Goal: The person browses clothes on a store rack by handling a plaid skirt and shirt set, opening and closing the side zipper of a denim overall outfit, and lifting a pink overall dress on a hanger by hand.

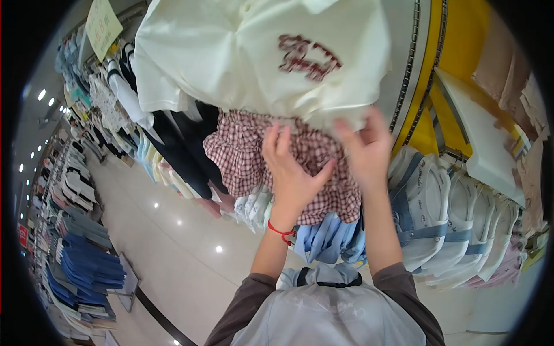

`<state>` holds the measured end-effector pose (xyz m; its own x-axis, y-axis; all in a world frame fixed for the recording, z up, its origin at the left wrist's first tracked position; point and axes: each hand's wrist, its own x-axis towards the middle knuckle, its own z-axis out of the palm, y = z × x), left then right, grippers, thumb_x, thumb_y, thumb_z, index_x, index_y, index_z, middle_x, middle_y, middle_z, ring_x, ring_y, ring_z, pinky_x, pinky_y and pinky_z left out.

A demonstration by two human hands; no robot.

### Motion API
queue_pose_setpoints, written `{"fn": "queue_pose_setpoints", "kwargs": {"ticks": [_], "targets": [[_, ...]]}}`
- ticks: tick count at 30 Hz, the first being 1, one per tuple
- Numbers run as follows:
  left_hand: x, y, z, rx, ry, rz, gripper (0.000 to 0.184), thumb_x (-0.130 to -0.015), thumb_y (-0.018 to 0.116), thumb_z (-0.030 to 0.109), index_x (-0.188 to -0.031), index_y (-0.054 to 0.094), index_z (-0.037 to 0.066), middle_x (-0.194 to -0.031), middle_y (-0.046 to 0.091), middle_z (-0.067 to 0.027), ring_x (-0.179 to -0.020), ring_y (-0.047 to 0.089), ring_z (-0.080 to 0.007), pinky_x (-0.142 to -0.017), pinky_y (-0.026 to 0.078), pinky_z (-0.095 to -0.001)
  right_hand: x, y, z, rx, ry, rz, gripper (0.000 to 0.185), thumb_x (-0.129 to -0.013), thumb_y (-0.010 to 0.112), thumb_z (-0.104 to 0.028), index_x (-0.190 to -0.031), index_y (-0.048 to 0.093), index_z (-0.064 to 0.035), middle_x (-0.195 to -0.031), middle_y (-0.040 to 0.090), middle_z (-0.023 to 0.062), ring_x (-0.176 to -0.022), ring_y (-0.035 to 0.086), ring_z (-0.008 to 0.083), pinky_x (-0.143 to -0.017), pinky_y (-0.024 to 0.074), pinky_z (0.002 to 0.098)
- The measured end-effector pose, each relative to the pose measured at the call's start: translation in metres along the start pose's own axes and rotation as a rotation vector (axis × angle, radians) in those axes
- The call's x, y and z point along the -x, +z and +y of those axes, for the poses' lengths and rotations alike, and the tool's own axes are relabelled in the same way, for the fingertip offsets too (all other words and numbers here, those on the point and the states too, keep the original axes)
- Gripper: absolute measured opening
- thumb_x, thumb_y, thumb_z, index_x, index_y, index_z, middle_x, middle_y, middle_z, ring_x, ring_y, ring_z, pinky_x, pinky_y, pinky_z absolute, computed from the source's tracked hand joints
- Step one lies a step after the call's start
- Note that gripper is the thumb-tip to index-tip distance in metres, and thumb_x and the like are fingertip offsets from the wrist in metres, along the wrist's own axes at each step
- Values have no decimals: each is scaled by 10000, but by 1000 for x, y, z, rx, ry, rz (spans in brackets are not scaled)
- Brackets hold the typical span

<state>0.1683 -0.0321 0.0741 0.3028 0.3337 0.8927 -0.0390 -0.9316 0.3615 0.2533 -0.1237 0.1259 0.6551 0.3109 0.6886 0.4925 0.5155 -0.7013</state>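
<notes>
A white short-sleeved top (242, 63) with a dark red checked applique (309, 57) hangs in front of me. Below its hem hangs a red-and-white checked ruffled skirt (236, 155). My left hand (288, 170), with a red cord bracelet (281, 232) at the wrist, rests against the skirt near its waist, fingers and thumb apart. Beside the right part of the top's hem is my right hand (369, 150), its fingers apart and slightly blurred. Whether those fingertips touch the cloth is hard to tell.
White and blue tops (424, 202) hang on a rack at right, below a white shelf (479, 132) on a yellow wall panel (427, 104). Dark garments (182, 153) hang at left. Stacked blue clothes (86, 262) lie across the shiny floor (173, 254). A paper sign (104, 29) stands upper left.
</notes>
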Motion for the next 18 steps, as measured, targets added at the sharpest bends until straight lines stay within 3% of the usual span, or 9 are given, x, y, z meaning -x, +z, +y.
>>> {"fn": "queue_pose_setpoints", "kwargs": {"ticks": [1,3,5,8,11,18], "targets": [[-6,-3,0,10,-13,34,842,-598,762,260,-1255,308,-8,-1324,241,-244,-1213,247,-438,-1018,220,-503,10,21,-17,-30,7,-56,210,-725,641,-38,-924,577,-15,-820,613,73,-840,585,161,-773,455,305],[-12,-12,-2,37,-52,76,830,-600,760,264,-1247,317,-9,-1314,254,-242,-1207,256,-435,-1018,219,-503,23,46,-25,203,-338,-334,275,-618,646,-59,-890,607,-75,-854,629,83,-818,597,250,-910,348,448],[-16,-29,-10,96,-113,80,818,-602,758,268,-1239,325,-10,-1304,266,-239,-1201,264,-433,-1019,219,-503,28,73,-40,237,-550,-538,252,-637,709,-102,-875,627,-94,-861,625,51,-916,574,220,-881,372,375],[-12,-55,-21,213,-217,28,801,-605,754,275,-1227,338,-11,-1289,285,-236,-1192,277,-429,-1020,218,-503,43,104,-43,86,-590,-581,261,-664,701,-109,-913,622,-121,-904,626,31,-949,563,209,-948,318,401],[-7,-78,-31,301,-300,-21,783,-608,751,281,-1214,352,-13,-1274,304,-233,-1183,290,-424,-1021,218,-503,52,123,-35,-3,-578,-600,260,-683,674,-135,-933,605,-119,-914,624,26,-988,532,242,-900,359,441],[-1,-113,-43,360,-374,-71,744,-614,744,295,-1185,382,-16,-1238,348,-225,-1161,321,-415,-1024,216,-503,50,130,-38,-131,-566,-716,402,-712,662,-96,-1090,528,-81,-983,603,63,-1017,514,289,-920,368,410]]}}
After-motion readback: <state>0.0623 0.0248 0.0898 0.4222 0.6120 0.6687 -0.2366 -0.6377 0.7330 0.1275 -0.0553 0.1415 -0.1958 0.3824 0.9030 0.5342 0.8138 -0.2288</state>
